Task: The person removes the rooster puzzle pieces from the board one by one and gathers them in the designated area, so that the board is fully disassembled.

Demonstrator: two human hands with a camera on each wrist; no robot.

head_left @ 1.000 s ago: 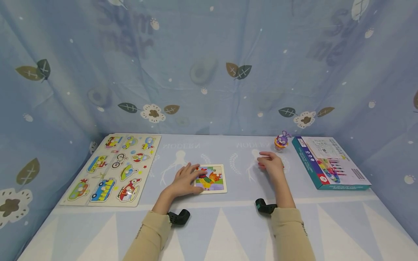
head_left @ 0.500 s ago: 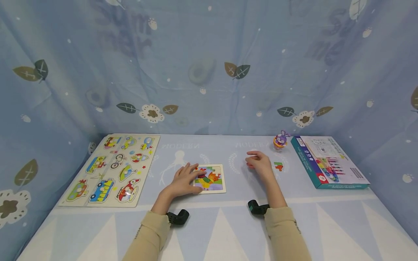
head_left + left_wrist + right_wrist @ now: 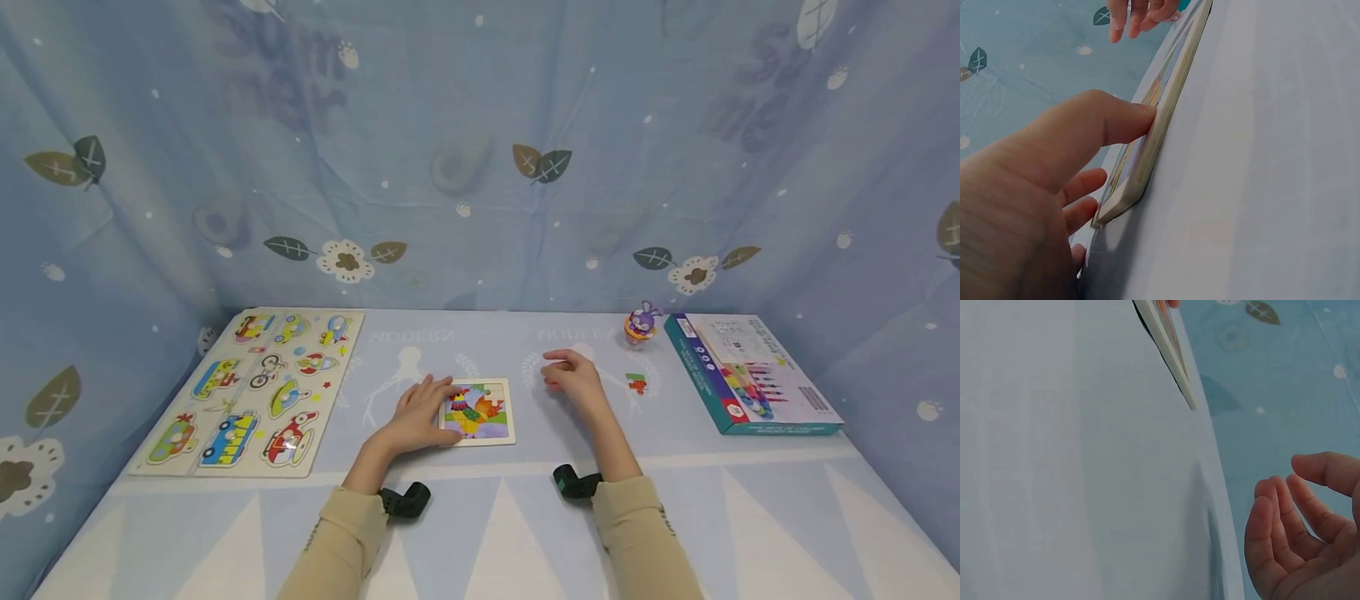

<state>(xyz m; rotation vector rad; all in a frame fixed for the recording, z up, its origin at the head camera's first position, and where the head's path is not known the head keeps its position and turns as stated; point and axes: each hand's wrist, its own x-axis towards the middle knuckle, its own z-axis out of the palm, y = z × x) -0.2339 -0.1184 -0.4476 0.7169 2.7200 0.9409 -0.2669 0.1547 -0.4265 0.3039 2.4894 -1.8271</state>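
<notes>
A small wooden jigsaw puzzle (image 3: 480,421) with a colourful rooster picture lies in a pale frame at mid-table. My left hand (image 3: 416,421) rests over its left side, thumb (image 3: 1129,120) pressing on the near edge and the fingers extended along the far left corner. To the right, my right hand (image 3: 576,379) hovers over the table with its fingers loosely bent. In the right wrist view a gap shows between thumb and fingers, with nothing held. A loose puzzle piece (image 3: 636,383), green and orange-red, lies on the table to the right of that hand.
On the left lies a large vehicle peg board (image 3: 337,400). A purple rabbit toy (image 3: 641,323) stands at the back right, beside a flat teal-edged box (image 3: 780,375). A blue patterned curtain (image 3: 465,100) hangs behind the table.
My right hand has moved left towards the jigsaw puzzle, uncovering the loose piece on the table. The left hand has stayed on the puzzle, its index finger shifting slightly off the picture.
</notes>
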